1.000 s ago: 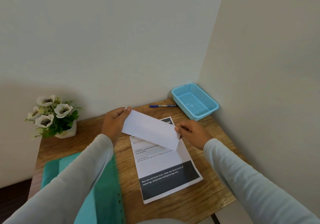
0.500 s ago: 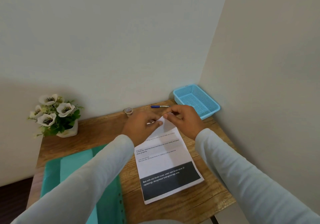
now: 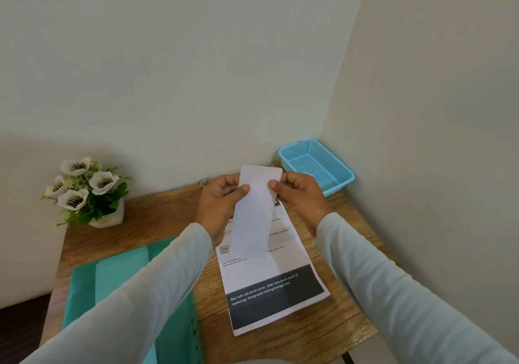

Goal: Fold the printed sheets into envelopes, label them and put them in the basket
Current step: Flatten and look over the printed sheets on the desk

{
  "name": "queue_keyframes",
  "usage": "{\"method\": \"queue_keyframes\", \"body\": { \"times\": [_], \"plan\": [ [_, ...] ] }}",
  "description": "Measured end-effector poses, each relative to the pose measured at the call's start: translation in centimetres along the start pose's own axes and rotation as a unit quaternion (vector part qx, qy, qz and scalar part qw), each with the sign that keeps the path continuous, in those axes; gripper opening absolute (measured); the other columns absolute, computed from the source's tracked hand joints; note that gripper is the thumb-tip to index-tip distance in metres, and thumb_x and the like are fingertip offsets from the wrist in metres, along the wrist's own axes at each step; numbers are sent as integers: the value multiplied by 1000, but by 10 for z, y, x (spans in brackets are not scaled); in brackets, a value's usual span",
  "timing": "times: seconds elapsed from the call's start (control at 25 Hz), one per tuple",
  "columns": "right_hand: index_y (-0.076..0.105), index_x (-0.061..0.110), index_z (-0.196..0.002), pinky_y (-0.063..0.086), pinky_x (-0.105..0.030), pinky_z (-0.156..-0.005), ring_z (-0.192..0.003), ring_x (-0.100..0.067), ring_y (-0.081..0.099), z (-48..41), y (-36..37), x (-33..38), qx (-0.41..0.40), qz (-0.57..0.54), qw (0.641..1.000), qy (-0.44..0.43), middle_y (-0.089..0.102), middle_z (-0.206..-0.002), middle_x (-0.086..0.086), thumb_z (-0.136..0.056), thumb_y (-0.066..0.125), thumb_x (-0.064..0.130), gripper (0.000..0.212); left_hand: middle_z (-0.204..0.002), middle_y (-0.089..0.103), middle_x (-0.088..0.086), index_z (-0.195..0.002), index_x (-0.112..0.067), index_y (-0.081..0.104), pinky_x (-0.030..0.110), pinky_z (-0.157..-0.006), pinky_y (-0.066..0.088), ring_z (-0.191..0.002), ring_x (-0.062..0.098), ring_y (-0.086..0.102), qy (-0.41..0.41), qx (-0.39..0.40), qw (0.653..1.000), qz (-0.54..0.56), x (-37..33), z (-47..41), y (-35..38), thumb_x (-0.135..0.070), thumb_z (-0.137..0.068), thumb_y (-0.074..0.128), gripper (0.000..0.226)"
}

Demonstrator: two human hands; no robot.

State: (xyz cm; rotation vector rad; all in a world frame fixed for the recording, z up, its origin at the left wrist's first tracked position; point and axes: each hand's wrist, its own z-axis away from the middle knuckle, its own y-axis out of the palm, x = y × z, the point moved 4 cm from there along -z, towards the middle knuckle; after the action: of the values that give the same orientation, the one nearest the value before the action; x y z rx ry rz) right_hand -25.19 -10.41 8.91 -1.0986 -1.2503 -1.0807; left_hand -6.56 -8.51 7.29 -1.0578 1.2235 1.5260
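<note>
left hand [image 3: 222,203] pinches folded sheet [image 3: 254,212] left edge | right hand [image 3: 302,195] pinches right edge | sheet upright between hands, above printed sheets [image 3: 269,285]

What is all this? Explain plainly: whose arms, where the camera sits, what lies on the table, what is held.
No machine here: a person works bare-handed, and one camera worn on their head looks down at a wooden table. The left hand and right hand each pinch the upper end of a folded white paper, held above a printed sheet lying flat. A green folder lies at the left, a pot of white flowers stands behind it, and a blue basket sits in the far right corner.
</note>
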Motion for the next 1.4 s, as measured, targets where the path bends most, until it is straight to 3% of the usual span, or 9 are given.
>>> {"method": "queue_keyframes", "body": {
  "times": [0.12, 0.2, 0.32, 0.44, 0.64, 0.96, 1.12, 1.32, 1.4],
  "plan": [
    [77, 17, -93, 59, -29, -79, -82, -17, 73, 2, 7, 0, 30, 63, 998, 2, 78, -91, 0, -102, 62, 17, 17, -112, 74, 18, -107, -7, 65, 44, -80, 61, -101, 33, 71, -33, 8, 995, 91, 6, -1, 3, 3, -92, 66, 17],
    [71, 25, -75, 52, -25, -66, -66, -7, 60, 3, 7, 2, 26, 125, 992, -19, 67, -71, 10, -104, 60, 20, 31, -115, 74, 16, -114, -9, 63, 39, -74, 61, -102, 31, 72, -26, 15, 996, 80, 5, 0, 2, 5, -91, 67, 27],
    [66, 8, -86, 52, -43, -69, -70, -22, 59, -2, 7, 5, 59, 276, 958, -50, 67, -77, -9, -104, 57, 25, 26, -107, 76, 0, -121, -25, 67, 30, -75, 59, -99, 20, 73, 54, 41, 997, -49, -11, -4, -5, -9, -88, 77, 38],
    [62, 9, -84, 51, -48, -72, -72, -25, 59, -1, 16, 9, 116, 363, 920, -89, 64, -76, -5, -104, 57, 25, 26, -98, 77, -4, -108, -33, 77, 34, -81, 60, -94, 16, 74, 112, 111, 968, -196, -29, -9, -4, -34, -89, 77, 19],
    [44, 19, -68, 31, -32, -59, -57, -7, 37, 2, 25, 13, 132, 352, 921, -107, 41, -62, 11, -105, 55, 21, 39, -92, 78, 1, -96, -24, 81, 51, -84, 60, -89, 25, 75, 113, 137, 950, -258, -30, -9, 0, -42, -93, 71, 20],
    [58, 9, -76, 38, -34, -67, -69, -12, 47, 15, -5, -11, 136, 368, 920, -18, 54, -75, 2, -107, 52, 26, 36, -91, 78, 0, -91, -25, 82, 20, -68, 55, -80, 10, 70, 90, 46, 980, -170, -27, -12, -28, -30, -96, 68, 16],
    [63, 11, -77, 41, -34, -68, -72, -14, 51, 22, -24, -27, 132, 362, 923, 3, 58, -77, -1, -106, 55, 25, 34, -92, 78, 2, -92, -21, 82, 23, -67, 56, -80, 12, 70, 62, 7, 986, -157, -16, -14, -46, -30, -96, 68, 17],
    [60, 31, -64, 41, -25, -64, -63, 0, 56, 25, -46, -47, 89, 350, 932, 41, 61, -63, 21, -103, 62, 26, 39, -90, 79, 6, -87, -14, 80, 38, -72, 61, -83, 25, 75, -6, -11, 987, -158, 14, -17, -61, -25, -89, 77, 12],
    [62, 31, -63, 43, -26, -65, -66, -3, 58, 27, -54, -57, 66, 351, 932, 61, 62, -63, 20, -100, 66, 29, 37, -86, 79, 3, -83, -11, 78, 32, -69, 60, -83, 24, 75, -9, -14, 980, -198, 26, -19, -67, -22, -86, 81, 12]
  ]
}}
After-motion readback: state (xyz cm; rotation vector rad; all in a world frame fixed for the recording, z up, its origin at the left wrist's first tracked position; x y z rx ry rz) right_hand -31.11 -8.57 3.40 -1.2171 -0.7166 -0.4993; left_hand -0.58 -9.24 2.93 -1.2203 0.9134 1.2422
